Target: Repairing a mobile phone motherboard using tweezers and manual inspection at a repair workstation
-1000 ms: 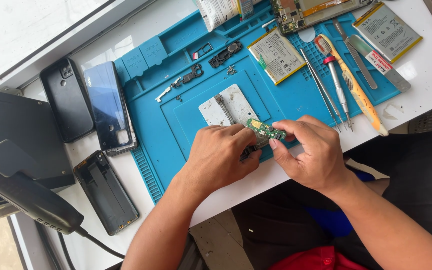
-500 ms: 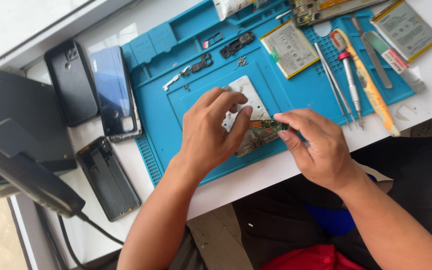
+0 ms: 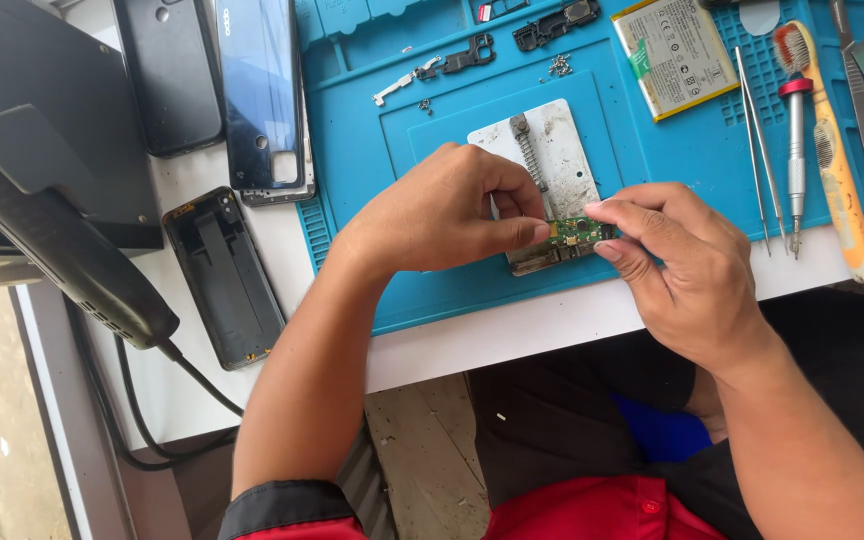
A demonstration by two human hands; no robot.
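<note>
Small green circuit board [image 3: 574,231], pinched between left hand [image 3: 432,212], right hand [image 3: 677,265]

Blue mat [image 3: 452,290] on white desk [image 3: 512,335] as landmark. On mat, far right: battery [image 3: 674,50], tweezers [image 3: 757,150], screwdriver [image 3: 797,150], yellow toothbrush [image 3: 832,160]. Left of mat: two phones [image 3: 167,70] [image 3: 262,90], dark back cover [image 3: 224,275], black cable [image 3: 167,395].

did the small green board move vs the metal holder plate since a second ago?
Cannot tell for sure. The green board sits over the metal plate's near edge, pinched by both hands, much as before; the camera itself shifted.
</note>
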